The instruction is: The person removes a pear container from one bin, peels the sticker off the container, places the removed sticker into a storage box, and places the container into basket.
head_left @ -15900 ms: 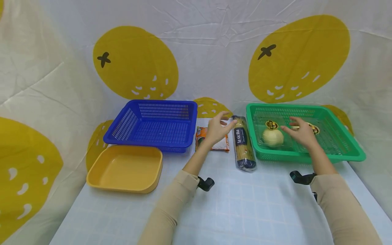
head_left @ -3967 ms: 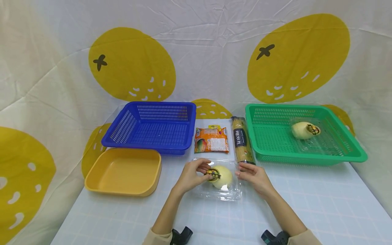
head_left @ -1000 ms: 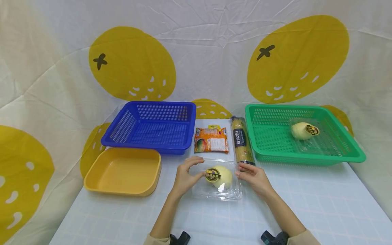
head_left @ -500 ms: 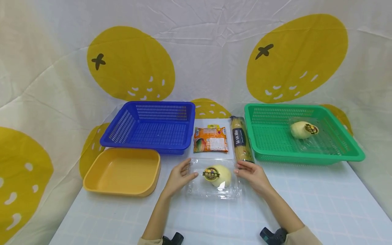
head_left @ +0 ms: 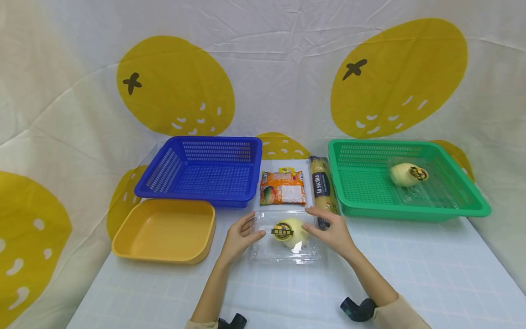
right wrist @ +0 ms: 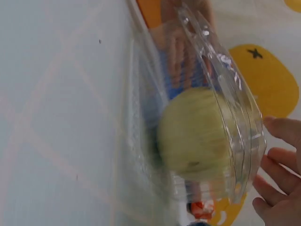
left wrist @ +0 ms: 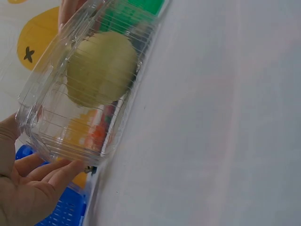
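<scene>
On the table in front of me is a clear plastic clamshell box (head_left: 267,251) holding a round, pale yellow fruit (head_left: 299,237). Its lid carries a black and gold label (head_left: 283,231). My left hand (head_left: 237,240) grips the box's left end; the left wrist view shows the fingers under that end and the thumb at the lid rim. My right hand (head_left: 333,230) is over the right end, thumb and fingers spread. The right wrist view, blurred, shows the right fingertips (right wrist: 277,167) beside the lid rim; whether they touch it cannot be told.
Behind the box lie an orange packet (head_left: 282,188) and a spaghetti pack (head_left: 322,187), partly covered by my right hand. A blue basket (head_left: 197,194) and yellow tray (head_left: 164,256) stand left. The green basket (head_left: 411,212) at right holds another boxed fruit (head_left: 404,175).
The box came out of the green basket earlier. Lately my left hand took its left end. My right hand has just moved from its right edge leftward over the lid; the box shifted slightly away.
</scene>
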The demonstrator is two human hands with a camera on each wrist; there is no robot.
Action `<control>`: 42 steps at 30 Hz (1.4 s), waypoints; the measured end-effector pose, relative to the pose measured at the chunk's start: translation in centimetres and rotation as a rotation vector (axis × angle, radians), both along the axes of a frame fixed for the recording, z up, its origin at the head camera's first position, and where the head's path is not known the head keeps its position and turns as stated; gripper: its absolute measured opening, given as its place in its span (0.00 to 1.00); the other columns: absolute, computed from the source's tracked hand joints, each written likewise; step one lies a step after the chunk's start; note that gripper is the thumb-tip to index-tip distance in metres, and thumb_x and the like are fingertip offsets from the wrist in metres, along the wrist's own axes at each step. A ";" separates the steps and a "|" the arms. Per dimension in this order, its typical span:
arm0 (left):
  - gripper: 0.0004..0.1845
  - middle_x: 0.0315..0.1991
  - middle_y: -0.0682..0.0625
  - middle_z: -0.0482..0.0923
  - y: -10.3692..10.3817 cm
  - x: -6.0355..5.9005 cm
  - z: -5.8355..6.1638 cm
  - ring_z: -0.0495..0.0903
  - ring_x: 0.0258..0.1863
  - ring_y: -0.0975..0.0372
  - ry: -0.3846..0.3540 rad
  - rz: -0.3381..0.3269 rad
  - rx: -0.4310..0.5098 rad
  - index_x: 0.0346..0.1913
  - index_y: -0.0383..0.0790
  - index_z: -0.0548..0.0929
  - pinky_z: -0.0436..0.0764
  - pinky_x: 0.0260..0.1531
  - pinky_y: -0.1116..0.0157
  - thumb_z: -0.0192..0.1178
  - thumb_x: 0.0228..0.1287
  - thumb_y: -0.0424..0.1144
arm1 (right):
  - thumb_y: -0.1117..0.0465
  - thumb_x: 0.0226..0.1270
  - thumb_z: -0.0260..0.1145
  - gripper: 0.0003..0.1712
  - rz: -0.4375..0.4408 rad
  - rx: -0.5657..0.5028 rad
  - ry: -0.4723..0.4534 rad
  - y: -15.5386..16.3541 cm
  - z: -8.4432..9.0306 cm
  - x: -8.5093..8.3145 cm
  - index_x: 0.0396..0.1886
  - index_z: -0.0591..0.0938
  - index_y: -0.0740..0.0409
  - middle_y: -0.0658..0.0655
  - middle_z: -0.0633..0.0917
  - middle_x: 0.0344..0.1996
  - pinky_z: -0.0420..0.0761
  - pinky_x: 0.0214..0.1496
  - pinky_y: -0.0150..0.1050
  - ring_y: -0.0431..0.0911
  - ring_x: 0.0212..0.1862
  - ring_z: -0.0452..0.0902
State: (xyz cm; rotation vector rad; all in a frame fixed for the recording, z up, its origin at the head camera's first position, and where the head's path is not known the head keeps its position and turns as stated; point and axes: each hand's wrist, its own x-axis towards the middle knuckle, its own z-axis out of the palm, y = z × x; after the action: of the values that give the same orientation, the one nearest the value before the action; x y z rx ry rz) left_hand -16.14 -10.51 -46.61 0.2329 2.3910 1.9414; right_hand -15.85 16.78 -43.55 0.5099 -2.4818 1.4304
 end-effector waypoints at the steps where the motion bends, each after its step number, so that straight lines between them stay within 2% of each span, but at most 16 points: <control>1: 0.37 0.61 0.31 0.67 0.0 0.0 -0.1 0.68 0.60 0.41 0.000 0.003 0.003 0.65 0.29 0.66 0.72 0.57 0.52 0.69 0.53 0.37 | 0.64 0.51 0.74 0.23 0.026 0.000 0.005 -0.4 0.2 0.1 0.49 0.82 0.65 0.65 0.81 0.51 0.71 0.59 0.58 0.60 0.56 0.75; 7: 0.38 0.62 0.32 0.68 0.0 0.0 -0.3 0.68 0.61 0.42 -0.009 0.009 0.022 0.65 0.31 0.67 0.71 0.57 0.53 0.70 0.52 0.39 | 0.61 0.52 0.73 0.21 0.137 0.022 -0.009 -2.6 0.6 0.1 0.47 0.84 0.62 0.60 0.83 0.49 0.66 0.64 0.57 0.57 0.56 0.76; 9: 0.38 0.62 0.32 0.67 0.0 0.1 -0.3 0.68 0.61 0.43 -0.012 0.011 0.023 0.65 0.31 0.67 0.72 0.57 0.53 0.70 0.52 0.39 | 0.60 0.51 0.74 0.22 0.154 0.033 -0.017 -3.0 0.6 0.1 0.47 0.84 0.61 0.59 0.84 0.48 0.67 0.63 0.57 0.57 0.56 0.76; 15: 0.38 0.62 0.32 0.68 0.1 0.2 -0.2 0.69 0.60 0.43 -0.016 0.026 0.025 0.65 0.32 0.68 0.72 0.57 0.52 0.70 0.52 0.38 | 0.56 0.48 0.76 0.28 0.160 0.107 -0.037 -3.6 0.8 0.0 0.50 0.82 0.62 0.59 0.83 0.50 0.72 0.60 0.55 0.55 0.56 0.76; 21: 0.37 0.62 0.32 0.67 0.1 0.2 -0.2 0.69 0.61 0.43 -0.018 0.026 0.032 0.65 0.32 0.68 0.72 0.57 0.53 0.70 0.52 0.38 | 0.54 0.42 0.79 0.36 0.165 0.217 -0.005 -3.7 0.8 -0.1 0.53 0.80 0.64 0.60 0.82 0.51 0.77 0.54 0.52 0.55 0.52 0.77; 30: 0.36 0.62 0.31 0.67 0.1 0.3 -0.3 0.68 0.60 0.41 -0.008 0.023 0.039 0.65 0.30 0.68 0.72 0.56 0.52 0.69 0.53 0.37 | 0.57 0.43 0.79 0.33 0.154 0.224 -0.004 -3.6 0.7 -0.2 0.51 0.81 0.65 0.61 0.83 0.49 0.77 0.54 0.52 0.57 0.53 0.77; 34: 0.35 0.62 0.29 0.65 0.3 0.9 1.3 0.67 0.61 0.40 -0.025 0.015 0.046 0.64 0.26 0.66 0.71 0.57 0.51 0.68 0.54 0.33 | 0.56 0.41 0.80 0.34 0.148 0.251 0.011 -3.7 0.5 -0.2 0.50 0.81 0.65 0.61 0.83 0.48 0.78 0.51 0.50 0.56 0.51 0.78; 37: 0.35 0.62 0.28 0.64 0.3 0.9 1.5 0.67 0.60 0.38 -0.030 0.012 0.047 0.64 0.24 0.65 0.71 0.57 0.49 0.67 0.54 0.31 | 0.54 0.39 0.80 0.36 0.137 0.269 0.020 -3.8 0.5 -0.2 0.50 0.81 0.66 0.61 0.84 0.47 0.78 0.51 0.50 0.55 0.50 0.78; 42: 0.36 0.62 0.31 0.66 0.1 0.4 -0.2 0.68 0.61 0.41 -0.011 0.021 0.049 0.65 0.29 0.67 0.71 0.57 0.51 0.69 0.53 0.35 | 0.55 0.41 0.80 0.33 0.127 0.276 0.052 -4.1 0.5 -0.1 0.48 0.82 0.66 0.60 0.84 0.46 0.78 0.52 0.50 0.55 0.49 0.79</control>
State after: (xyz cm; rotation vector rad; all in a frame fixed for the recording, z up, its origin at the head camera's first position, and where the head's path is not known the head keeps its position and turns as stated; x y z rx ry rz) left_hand -15.75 -10.42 -46.85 0.1996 2.3511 2.0061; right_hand -15.98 12.68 -43.08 0.7591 -2.6608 1.1027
